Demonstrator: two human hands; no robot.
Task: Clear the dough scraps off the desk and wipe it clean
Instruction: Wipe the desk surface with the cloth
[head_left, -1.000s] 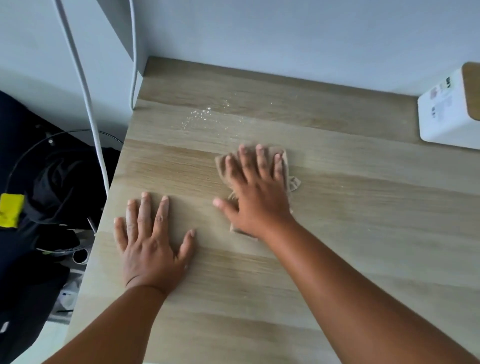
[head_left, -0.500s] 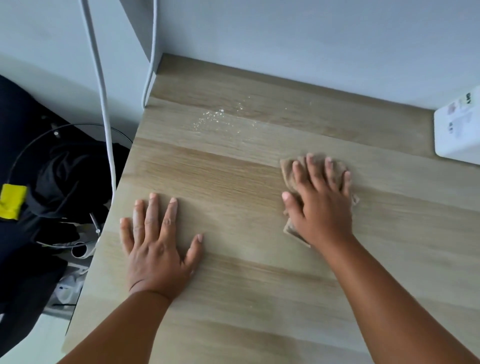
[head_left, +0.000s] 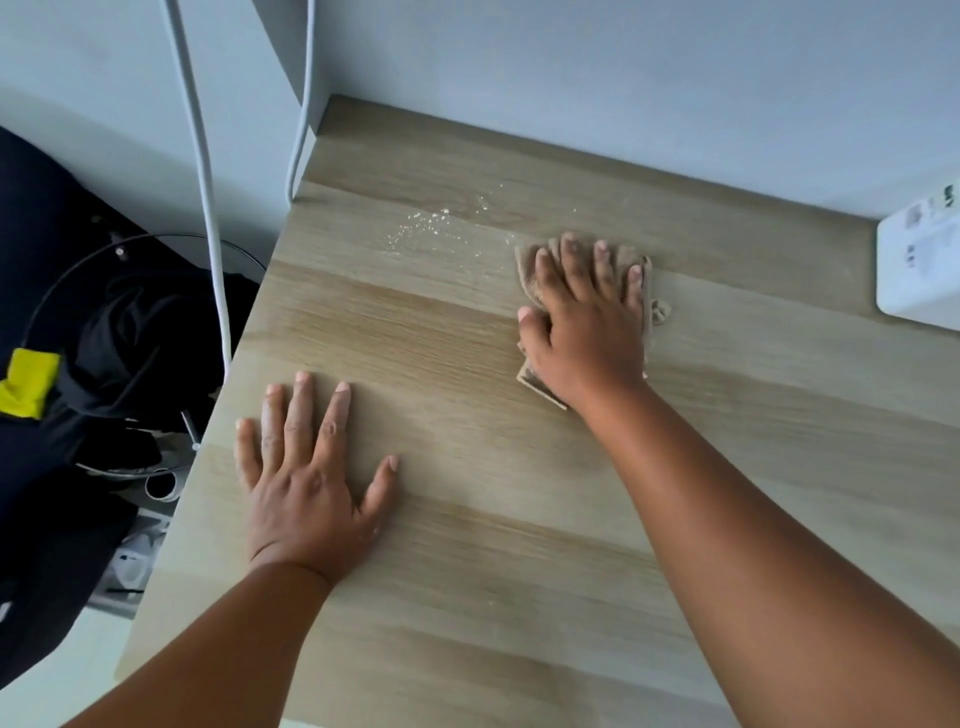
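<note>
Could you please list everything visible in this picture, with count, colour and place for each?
desk: one, light wood grain, fills the middle and right.
cloth: one, beige, on the desk under the right hand.
crumbs: a scatter, whitish, near the desk's far left corner, left of the cloth.
box: one, white, at the desk's right edge, partly cut off.
cables: two, white, hanging along the wall left of the desk.
dark items: a pile, black, on the floor left of the desk; what they are is unclear.
yellow patch: one, at the far left edge.
left hand: flat on the desk, fingers spread.
right hand: pressing flat on the cloth.
</note>
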